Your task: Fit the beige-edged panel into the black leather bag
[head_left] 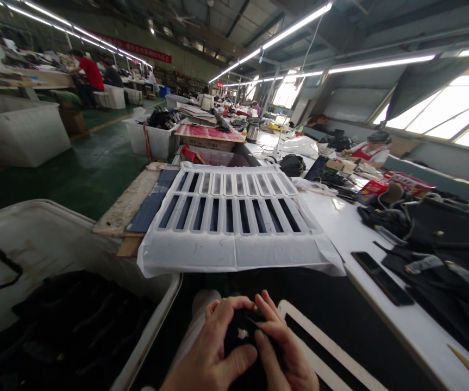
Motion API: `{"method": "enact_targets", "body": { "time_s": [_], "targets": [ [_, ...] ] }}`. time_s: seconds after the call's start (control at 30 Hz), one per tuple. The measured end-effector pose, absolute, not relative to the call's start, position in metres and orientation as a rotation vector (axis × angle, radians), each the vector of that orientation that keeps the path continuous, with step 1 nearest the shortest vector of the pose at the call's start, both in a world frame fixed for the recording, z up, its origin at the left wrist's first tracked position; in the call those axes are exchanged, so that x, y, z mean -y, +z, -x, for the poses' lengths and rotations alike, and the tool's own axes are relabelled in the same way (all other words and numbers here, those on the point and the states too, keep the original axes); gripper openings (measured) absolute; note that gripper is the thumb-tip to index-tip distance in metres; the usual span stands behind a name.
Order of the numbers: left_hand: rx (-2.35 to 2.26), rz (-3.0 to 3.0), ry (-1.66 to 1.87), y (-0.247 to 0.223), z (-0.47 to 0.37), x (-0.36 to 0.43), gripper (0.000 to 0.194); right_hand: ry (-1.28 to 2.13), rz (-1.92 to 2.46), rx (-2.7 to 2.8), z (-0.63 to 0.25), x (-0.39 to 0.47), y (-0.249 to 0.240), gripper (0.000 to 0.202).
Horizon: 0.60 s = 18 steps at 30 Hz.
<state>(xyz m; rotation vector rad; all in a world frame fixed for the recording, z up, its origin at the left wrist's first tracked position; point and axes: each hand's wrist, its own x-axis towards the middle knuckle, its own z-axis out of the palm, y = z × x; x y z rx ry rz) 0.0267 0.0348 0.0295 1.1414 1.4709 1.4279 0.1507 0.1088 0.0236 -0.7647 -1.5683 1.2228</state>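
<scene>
Low in the head view, my left hand (pixel 213 347) and my right hand (pixel 281 339) are closed around a black fabric piece (pixel 243 320) above my lap. A small shiny metal spot shows on the black piece between the two thumbs. Beyond the hands lies a white sheet (pixel 193 252) with two rows of long slot-shaped openings, pale strips in part of the far row and dark in the near one.
At the left stands a white bin (pixel 164 315) of black items. A phone (pixel 382 278), black bags (pixel 450 233) and a yellow-bladed tool (pixel 468 369) lie on the white table (pixel 364 260) at right. People sit farther back.
</scene>
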Motion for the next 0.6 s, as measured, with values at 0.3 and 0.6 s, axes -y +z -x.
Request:
{"method": "enact_targets", "body": {
  "time_s": [0.3,0.6],
  "targets": [
    [-1.592,-1.272,1.330,0.031,-0.026,-0.033,0.039,1.316,0.871,1.455,-0.146,-0.104,0.025,0.013],
    [-1.647,-1.057,1.324,0.025,-0.017,-0.027,0.038,1.585,0.846,1.420,-0.132,-0.112,0.026,0.018]
  ]
}}
